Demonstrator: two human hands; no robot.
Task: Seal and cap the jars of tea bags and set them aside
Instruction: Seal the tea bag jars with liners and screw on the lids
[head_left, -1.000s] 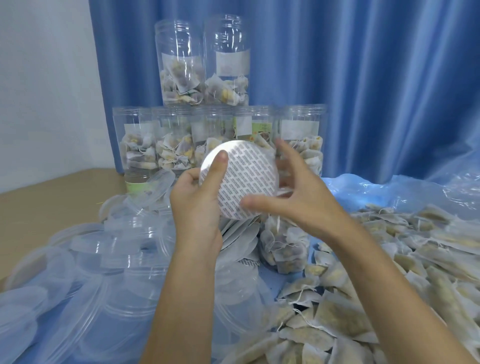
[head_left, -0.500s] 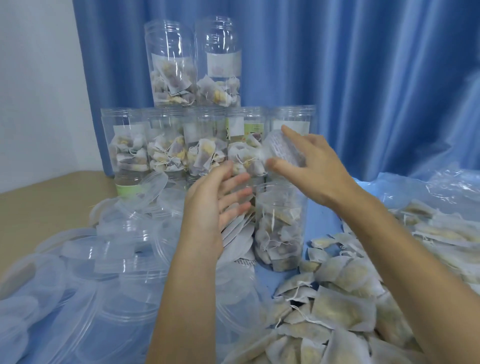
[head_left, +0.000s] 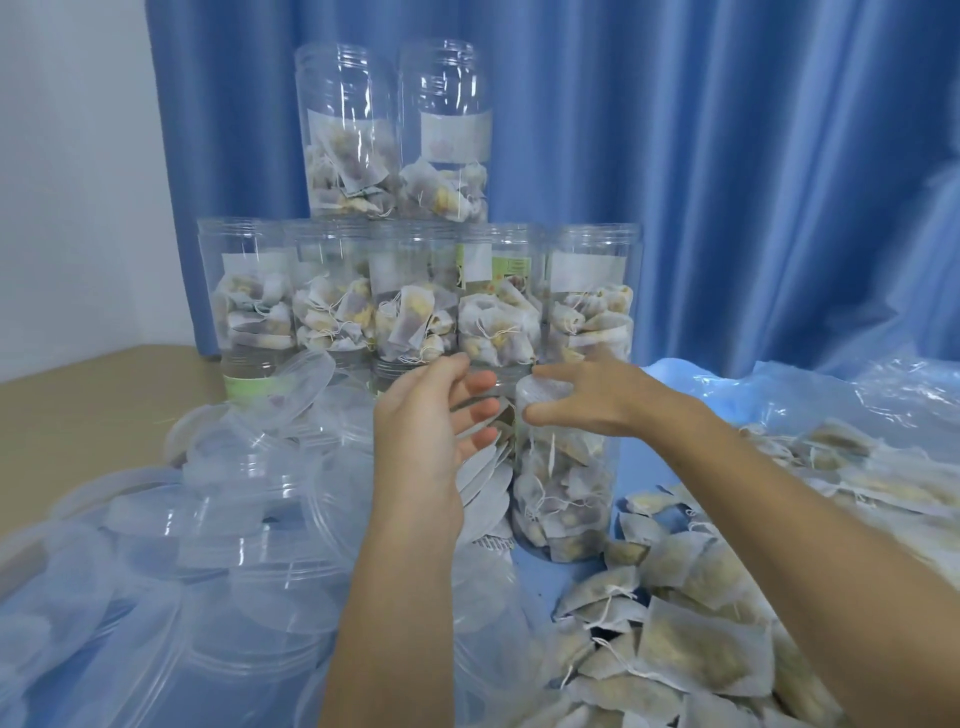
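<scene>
A clear jar filled with tea bags stands upright at the centre of the table. On its mouth lies a white round seal disc, pinched at its edge between the thumb and fingers of my right hand. My left hand hovers just left of the jar's top, fingers spread and holding nothing, its fingertips close to the jar's rim. Behind the jar leans a stack of spare seal discs.
Several filled jars stand in a row at the back with two more jars stacked on top, before a blue curtain. A heap of clear lids covers the left. Loose tea bags pile up at the right.
My right hand has carried the seal disc down from in front of the camera onto the jar's mouth. My left hand let go of the disc and now sits open beside the jar.
</scene>
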